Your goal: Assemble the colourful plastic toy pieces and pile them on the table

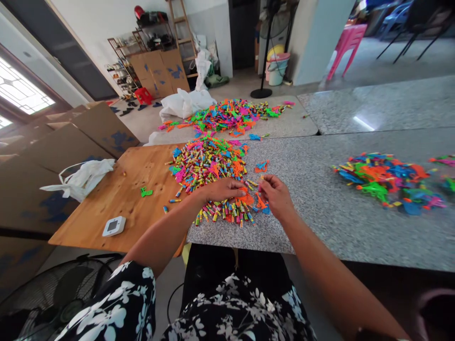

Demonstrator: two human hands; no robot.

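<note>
My left hand is over the near side of a heap of small printed tubes, its fingers bent together. Orange plastic pieces lie right under its fingertips; whether it grips one is hidden. My right hand, closed in a pinch, is just right of the heap. Between its thumb and forefinger shows a small pink piece, mostly covered by the fingers. Below that hand lie an orange toy-pistol-shaped piece and a blue one. Another orange and blue piece rests on the granite behind.
A second colourful heap lies at the back, and a pile of tubes with plastic pieces at the right. On the wooden board are a green toy pistol, a white device and a white bag. Cardboard boxes stand left.
</note>
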